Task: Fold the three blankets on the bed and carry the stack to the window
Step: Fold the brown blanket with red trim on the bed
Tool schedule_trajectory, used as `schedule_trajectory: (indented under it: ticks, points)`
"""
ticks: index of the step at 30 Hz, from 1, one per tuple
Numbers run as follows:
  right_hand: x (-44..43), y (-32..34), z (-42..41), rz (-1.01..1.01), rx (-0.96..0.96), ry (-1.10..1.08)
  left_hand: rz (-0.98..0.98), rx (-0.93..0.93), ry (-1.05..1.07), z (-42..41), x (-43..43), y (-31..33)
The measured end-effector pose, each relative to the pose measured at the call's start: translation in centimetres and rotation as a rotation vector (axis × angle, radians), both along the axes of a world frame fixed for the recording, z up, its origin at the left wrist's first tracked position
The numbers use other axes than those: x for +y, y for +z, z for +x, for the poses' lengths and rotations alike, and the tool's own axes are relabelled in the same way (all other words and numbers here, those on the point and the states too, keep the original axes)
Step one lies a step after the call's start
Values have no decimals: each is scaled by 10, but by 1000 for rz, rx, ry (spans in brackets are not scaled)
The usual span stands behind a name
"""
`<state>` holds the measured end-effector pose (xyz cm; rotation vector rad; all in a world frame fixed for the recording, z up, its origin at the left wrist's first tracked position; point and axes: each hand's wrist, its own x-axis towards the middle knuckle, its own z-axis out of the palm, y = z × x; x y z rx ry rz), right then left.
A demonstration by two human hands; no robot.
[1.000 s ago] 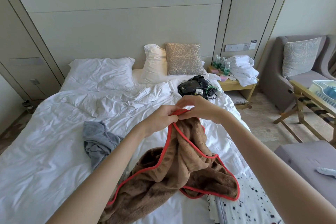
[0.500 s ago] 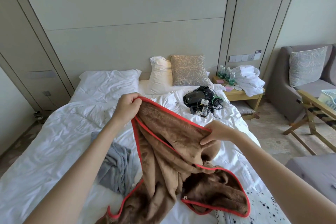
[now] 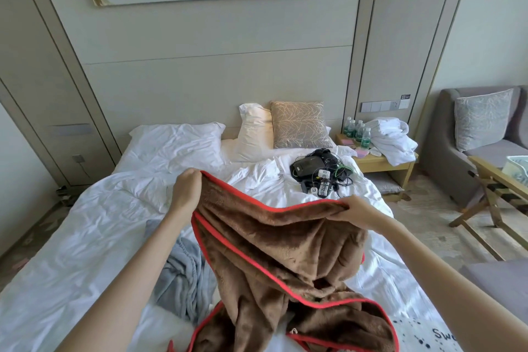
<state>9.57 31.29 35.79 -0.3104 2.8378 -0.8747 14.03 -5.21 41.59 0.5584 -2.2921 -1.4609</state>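
You have the brown blanket (image 3: 280, 254) lifted off the bed (image 3: 85, 237), its red-trimmed top edge stretched between your two hands. Your left hand (image 3: 187, 188) is closed in a fist on one corner of that edge, raised higher; your right hand (image 3: 357, 210) pinches the edge further along, lower, with fingers folded over the trim. The edge between them sags a little rather than running straight. Below your hands the brown blanket hangs in loose folds, and a second red edge runs diagonally across it; its lower part is bunched on the bed at the near end.

The grey blanket (image 3: 183, 280) lies crumpled on the bed just left of the brown blanket, partly tucked behind it. A white spotted blanket (image 3: 423, 334) shows at the bed's near right corner, right of the brown blanket and touching its lower folds.

Beyond the brown blanket, toward the pillows (image 3: 177, 143), the white sheet is bare and rumpled, with open room on the left half. A tangle of black devices and cables (image 3: 320, 174) sits beyond your right hand, well apart from the blanket edge.
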Motion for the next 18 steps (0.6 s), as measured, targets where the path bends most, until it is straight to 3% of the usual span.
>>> schedule_trajectory:
  ticks: [6,9,13,18]
  points:
    - [-43,52,4,-68,142,74,191,-75,-555,23,66,17]
    - [-65,75,13,-85,182,139,-21,-163,-792,26,95,18]
    - [-76,93,26,-137,241,227,-471,7,-671,26,111,10]
    - [-58,86,30,-167,19,283,-566,109,-461,23,88,19]
